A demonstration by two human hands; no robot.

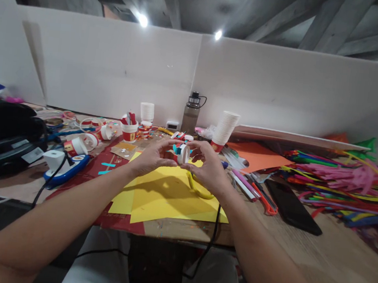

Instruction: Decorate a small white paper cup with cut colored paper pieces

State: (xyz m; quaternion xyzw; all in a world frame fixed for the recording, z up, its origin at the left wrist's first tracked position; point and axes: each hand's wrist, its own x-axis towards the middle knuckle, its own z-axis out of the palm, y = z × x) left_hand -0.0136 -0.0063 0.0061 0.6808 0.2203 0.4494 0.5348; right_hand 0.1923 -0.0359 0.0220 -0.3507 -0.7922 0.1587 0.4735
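Observation:
Between the fingertips of my left hand and my right hand is a small cut-down paper cup, tilted on its side above the table. Its pale round end faces right, and bits of teal paper show at its left. Both hands are closed on it, thumbs below and fingers above. Beneath them lie overlapping yellow paper sheets. A curved yellow handle, probably of scissors, rests on the sheets under my right hand. Teal paper strips lie left of the sheets on a red surface.
Behind stand a paper cup with red tools, a dark bottle and a tall cup stack. To the right lie markers, a phone and colourful pipe cleaners. A blue-and-white power strip sits left.

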